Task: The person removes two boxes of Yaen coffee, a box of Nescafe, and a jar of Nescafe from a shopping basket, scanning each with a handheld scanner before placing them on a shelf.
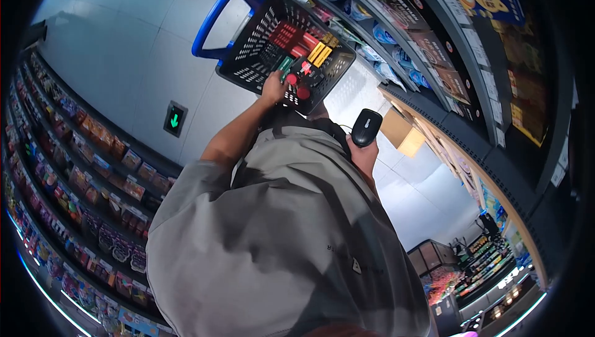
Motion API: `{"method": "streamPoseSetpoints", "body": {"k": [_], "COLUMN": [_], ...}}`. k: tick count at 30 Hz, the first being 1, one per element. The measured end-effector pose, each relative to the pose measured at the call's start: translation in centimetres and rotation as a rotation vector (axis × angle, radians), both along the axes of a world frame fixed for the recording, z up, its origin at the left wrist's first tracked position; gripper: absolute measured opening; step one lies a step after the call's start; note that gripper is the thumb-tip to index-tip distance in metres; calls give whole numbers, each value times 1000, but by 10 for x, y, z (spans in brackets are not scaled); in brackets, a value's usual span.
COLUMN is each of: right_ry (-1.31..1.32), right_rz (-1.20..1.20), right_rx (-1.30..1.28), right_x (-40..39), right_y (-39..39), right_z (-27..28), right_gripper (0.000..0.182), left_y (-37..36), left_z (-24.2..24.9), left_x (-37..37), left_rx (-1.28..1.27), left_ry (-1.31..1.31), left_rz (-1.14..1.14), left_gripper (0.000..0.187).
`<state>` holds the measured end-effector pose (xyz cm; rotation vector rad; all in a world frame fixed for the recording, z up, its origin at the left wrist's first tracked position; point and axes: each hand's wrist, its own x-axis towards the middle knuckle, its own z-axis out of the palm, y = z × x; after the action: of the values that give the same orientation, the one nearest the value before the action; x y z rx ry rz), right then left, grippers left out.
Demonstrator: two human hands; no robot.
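Observation:
My left hand point(273, 87) reaches into a black shopping basket point(252, 44) with a blue handle point(212, 20). Its fingers close around a green packet point(284, 64), beside red round lids point(297, 87). Red boxes point(286, 35) and yellow packs point(320, 54) also lie in the basket. My right hand point(363, 153) is held close to my body and grips a black handheld barcode scanner point(367, 126), which points towards the basket. My grey shirt point(279, 238) fills the lower middle of the view.
Stocked store shelves run along the left point(80, 170) and the right point(434, 58) of a narrow aisle. The pale tiled floor carries a green arrow sign point(175, 119). A cardboard box point(401, 131) sits by the right shelf. More displays stand far off point(483, 262).

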<state>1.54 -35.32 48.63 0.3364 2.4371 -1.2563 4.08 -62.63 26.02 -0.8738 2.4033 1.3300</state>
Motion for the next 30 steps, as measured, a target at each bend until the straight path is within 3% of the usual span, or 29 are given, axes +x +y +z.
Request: {"method": "streamPoseSetpoints", "body": {"k": [5, 11, 14, 20, 30], "right_ry": [-186, -473, -400, -449, -439], "right_rz": [269, 543, 627, 572, 572], "right_rx": [233, 398, 389, 541, 556], "right_x": [-9, -19, -31, -62, -59], "right_y": [19, 31, 36, 27, 64], "right_z": [-34, -62, -77, -82, -109], "right_gripper": [41, 54, 54, 56, 49], "left_y": [3, 14, 15, 24, 38], "left_z": [-41, -87, -98, -135, -205], "left_x": [-21, -40, -51, -79, -112], "left_rx": [38, 26, 45, 55, 122], "left_ry": [-227, -286, -318, -406, -563], "left_rz": [-55, -47, -32, -36, -129], "left_gripper": [54, 77, 79, 82, 86]}}
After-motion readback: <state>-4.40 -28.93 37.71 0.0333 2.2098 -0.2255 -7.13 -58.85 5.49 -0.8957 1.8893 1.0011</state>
